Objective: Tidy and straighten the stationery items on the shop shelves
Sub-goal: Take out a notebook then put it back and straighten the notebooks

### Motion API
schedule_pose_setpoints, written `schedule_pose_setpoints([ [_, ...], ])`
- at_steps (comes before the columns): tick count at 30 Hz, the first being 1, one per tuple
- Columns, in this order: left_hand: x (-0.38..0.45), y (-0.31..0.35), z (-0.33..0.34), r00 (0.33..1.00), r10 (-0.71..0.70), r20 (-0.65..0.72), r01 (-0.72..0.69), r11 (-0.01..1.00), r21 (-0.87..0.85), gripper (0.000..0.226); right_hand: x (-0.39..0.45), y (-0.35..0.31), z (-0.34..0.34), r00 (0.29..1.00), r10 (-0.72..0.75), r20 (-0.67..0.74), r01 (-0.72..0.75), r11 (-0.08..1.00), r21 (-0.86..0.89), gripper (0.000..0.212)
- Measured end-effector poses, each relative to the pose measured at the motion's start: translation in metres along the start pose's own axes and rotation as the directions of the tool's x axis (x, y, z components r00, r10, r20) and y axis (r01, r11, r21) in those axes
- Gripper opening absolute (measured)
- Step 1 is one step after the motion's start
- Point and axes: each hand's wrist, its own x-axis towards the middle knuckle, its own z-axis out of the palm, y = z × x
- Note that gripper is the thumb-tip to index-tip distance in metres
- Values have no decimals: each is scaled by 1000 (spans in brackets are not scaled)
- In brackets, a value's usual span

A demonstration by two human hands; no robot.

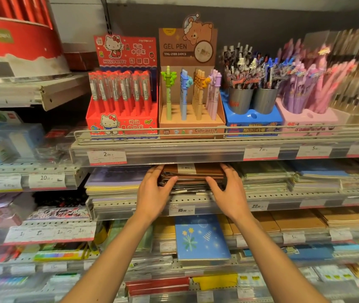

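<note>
Far left, upper level: red round drum [19, 38] on a chipped white shelf board [32, 92]. Below it, blurred blue and clear packets, contents not legible.

Top pen shelf [174, 154], left to right behind a wire rail [196, 133]: red Hello Kitty pen box [121, 119], rows full and upright; brown GEL PEN box [190, 119], only partly filled, with green, blue, tan and lilac pens standing upright; blue tray [251, 121] carrying two grey cups [253, 101] crowded with pens; pink tray [307, 119] of pink and purple pens leaning right. Further right too blurred to identify. Price tags along the shelf edge, "2.00" at left.

Second shelf, directly beneath: purple and yellow notebook stack [113, 182] at left; brown notebook stack [192, 176] at centre, slightly fanned at its front edge; further flat stacks [266, 176] to the right.

Left hand [154, 191] gripping the left end of the brown notebook stack, fingers over the top, thumb at the front edge. Right hand [229, 191] gripping the right end likewise. Hands well apart, stack clamped between them, still lying on the shelf.

Lower shelf, between the forearms: blue notebook with yellow flower [202, 237], tilted. Brown pads to its right.
</note>
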Motion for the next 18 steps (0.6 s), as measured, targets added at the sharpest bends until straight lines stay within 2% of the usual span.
schedule_pose_setpoints([
  [3, -15, -1, -9, 999, 37, -7, -38, 990, -138, 55, -14, -1, -5, 1000, 5, -26, -4, 999, 50, 63],
  [6, -33, -6, -19, 997, 28, -72, -44, 970, -240, 43, -33, 2, -11, 997, 11, -78, -3, 995, 99, 55],
  [11, -69, -20, -19, 989, -118, -91, 77, 925, -372, 20, -69, 16, -13, 972, 122, -199, -84, 978, 191, 34],
  [14, -91, -43, 0, 979, -197, -48, 164, 909, -384, 12, -86, 38, -9, 950, 233, -207, -187, 958, 218, 27],
  [18, -109, -71, 39, 961, -274, 29, 268, 906, -329, 15, -96, 77, 2, 918, 353, -180, -326, 931, 162, 19],
])
